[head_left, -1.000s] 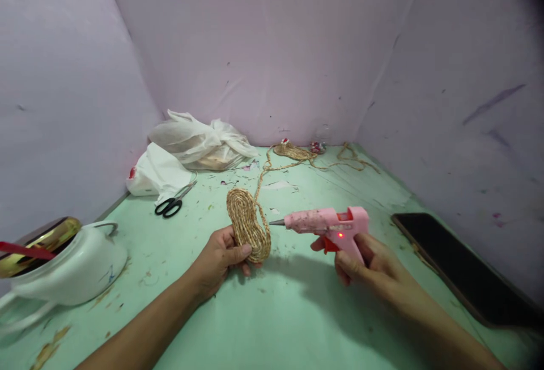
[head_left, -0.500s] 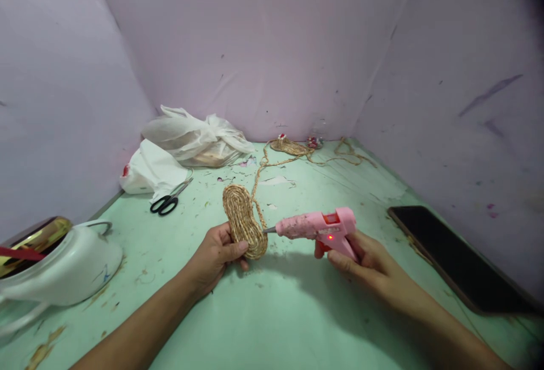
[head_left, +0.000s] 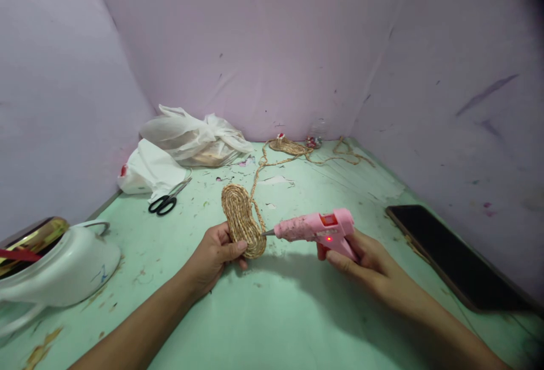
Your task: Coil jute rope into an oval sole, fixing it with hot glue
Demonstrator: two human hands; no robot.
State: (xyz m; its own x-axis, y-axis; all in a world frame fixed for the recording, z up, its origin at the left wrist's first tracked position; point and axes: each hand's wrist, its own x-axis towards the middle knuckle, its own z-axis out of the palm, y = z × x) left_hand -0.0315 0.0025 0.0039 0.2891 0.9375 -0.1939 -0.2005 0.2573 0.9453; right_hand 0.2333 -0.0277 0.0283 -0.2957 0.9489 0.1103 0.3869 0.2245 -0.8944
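Observation:
My left hand point(head_left: 221, 250) grips a braided straw sole point(head_left: 241, 217) near its lower end, thumb on top. The sole is slipper-shaped, coiled from straw cord and tilted up towards me. From its right edge a loose straw braid point(head_left: 256, 186) runs back across the table. My right hand point(head_left: 361, 256) is wrapped around the handle of a pink hot glue gun point(head_left: 314, 227) with a lit red light. Its metal nozzle points left and is at the sole's lower right edge, beside the braid; whether it touches I cannot tell.
Black-handled scissors point(head_left: 164, 204) lie left of the sole, by white paper point(head_left: 159, 166) and a white plastic bag point(head_left: 195, 137). Another straw sole point(head_left: 287, 145) with beads lies at the back. A white pot point(head_left: 80, 262) stands at left, a dark phone point(head_left: 454, 256) at right.
Almost nothing differs. The whole view has shifted slightly; the sole and the glue gun keep nearly the same positions relative to each other.

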